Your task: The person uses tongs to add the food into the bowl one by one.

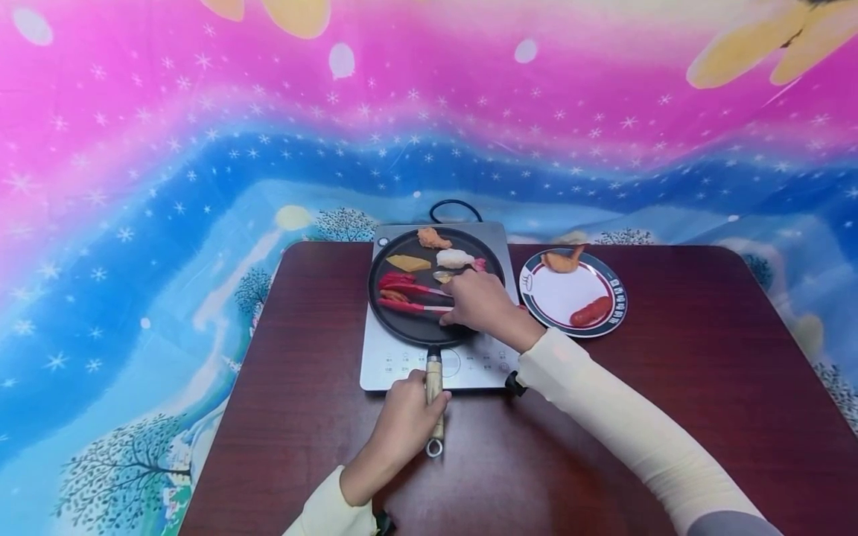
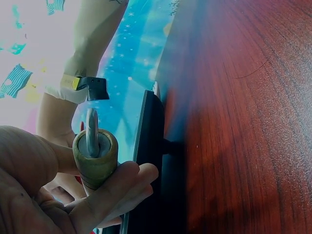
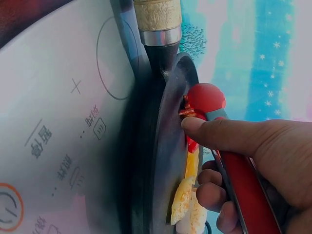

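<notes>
My left hand (image 1: pixel 405 417) grips the light wooden handle (image 1: pixel 434 383) of a flat black frying pan (image 1: pixel 422 335). In the left wrist view, the thumb and fingers lie about the handle (image 2: pixel 97 168), whose end carries a metal ring. My right hand (image 1: pixel 479 298) holds red tongs (image 3: pixel 243 187) over the pan. The tongs' red tips (image 1: pixel 395 279) point left, on either side of a small brown piece of food (image 1: pixel 394 295). Also in the pan lie a fried piece (image 1: pixel 434 238), a flat yellow piece (image 1: pixel 409 263) and a white piece (image 1: pixel 454 258) with a pink end.
Beneath the pan is a silver induction cooktop (image 1: pixel 395 376) with a black cable loop (image 1: pixel 456 202) behind. To its right, a dark-rimmed plate (image 1: pixel 563 294) bears a red sausage (image 1: pixel 590 311) and a brown piece (image 1: pixel 563 259). All stand on a dark red-brown table (image 1: pixel 302 372).
</notes>
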Tool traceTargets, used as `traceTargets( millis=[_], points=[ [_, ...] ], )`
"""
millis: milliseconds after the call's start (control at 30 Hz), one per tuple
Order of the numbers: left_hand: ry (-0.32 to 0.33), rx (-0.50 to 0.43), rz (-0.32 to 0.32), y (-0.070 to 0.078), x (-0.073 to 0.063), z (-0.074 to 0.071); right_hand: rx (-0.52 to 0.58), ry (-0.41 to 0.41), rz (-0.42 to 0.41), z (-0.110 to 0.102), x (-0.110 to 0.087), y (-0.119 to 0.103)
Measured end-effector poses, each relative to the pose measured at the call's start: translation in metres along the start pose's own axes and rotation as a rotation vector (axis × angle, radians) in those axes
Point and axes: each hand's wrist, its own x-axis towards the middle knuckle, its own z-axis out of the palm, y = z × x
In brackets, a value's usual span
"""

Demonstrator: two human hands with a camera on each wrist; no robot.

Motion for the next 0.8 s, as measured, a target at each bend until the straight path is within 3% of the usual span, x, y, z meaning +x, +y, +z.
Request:
traceTargets(
  millis=[467, 800],
  points=[
    [-0.001, -0.012, 0.001, 0.0, -0.001, 0.001, 0.064, -0.002, 0.013, -0.012, -0.01, 0.019],
    [-0.006, -0.041, 0.004, 0.0, -0.002, 0.0, 0.042, 0.069, -0.023, -0.036, -0.031, 0.065]
  ],
)
